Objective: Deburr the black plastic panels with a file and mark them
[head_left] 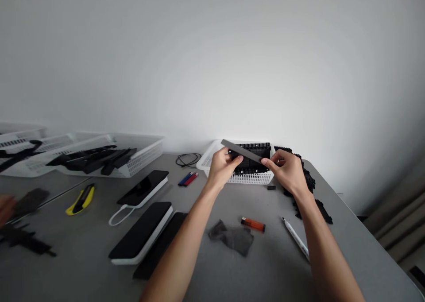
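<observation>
Both hands hold a flat dark grey strip that slants down to the right. My left hand pinches it near its upper left end, thumb on the near side. At the lower right end, the thumb and fingers of my right hand are closed on it. Behind the strip, a white perforated basket contains a black ribbed plastic part, partly covered by the strip and my left hand. Below my hands lie an orange lighter and a crumpled dark grey cloth.
More black parts lie right of the basket, with a white pen nearer. Left are two lighters, a phone, a yellow cutter and baskets of black pieces. Another person's blurred hand shows at far left.
</observation>
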### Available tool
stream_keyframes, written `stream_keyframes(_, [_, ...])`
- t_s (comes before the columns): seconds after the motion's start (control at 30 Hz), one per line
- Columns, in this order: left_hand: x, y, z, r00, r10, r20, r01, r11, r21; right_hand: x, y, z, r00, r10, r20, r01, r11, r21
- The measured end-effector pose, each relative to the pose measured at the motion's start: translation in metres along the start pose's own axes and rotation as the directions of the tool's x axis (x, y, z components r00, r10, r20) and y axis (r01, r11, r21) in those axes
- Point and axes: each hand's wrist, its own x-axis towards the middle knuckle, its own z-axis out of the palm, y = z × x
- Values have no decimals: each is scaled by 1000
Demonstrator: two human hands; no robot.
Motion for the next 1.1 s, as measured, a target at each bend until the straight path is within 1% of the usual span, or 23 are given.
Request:
stream_keyframes(0.07, [1,-1,0,1000,19,-10,-18,999,32,-1,-2,4,1000,6,-2,-6,999,-54])
stream_keyframes(0.13, [1,-1,-1,1000,10,-6,-10,1000,4,0,-1,5,1000,2,-22,-4,996,-92])
stream_keyframes(0.23, [0,1,-2,1000,-29,2,30,998,-59,2,6,1,996,-11,-86,3,996,-93])
stream_keyframes(0.33, [-1,3,-2,998,-54,-9,54,997,-58,3,8,-1,992,-17,-126,6,996,-86])
stream_keyframes(0.5, [-1,3,1,999,-27,-19,26,998,-49,-1,-3,4,998,-38,-53,32,992,-118])
stream_keyframes(0.57, [-1,3,1,1000,-24,-19,23,998,-53,-2,-4,5,997,-44,-64,35,989,-141])
stream_keyframes(0.7, [0,2,-2,998,-58,-21,57,996,-62,1,3,0,989,-39,-145,15,987,-157])
stream_keyframes(0.77, [1,1,-2,997,-70,-28,68,996,-56,2,4,-1,985,-45,-164,19,987,-159])
stream_keyframes(0.97, [-1,3,2,999,-39,-23,37,997,-74,-3,-7,6,990,-107,-94,88,978,-189])
stream_keyframes(1.1, [-1,4,-1,998,-58,-18,56,995,-79,-1,-3,2,988,-77,-134,51,981,-186])
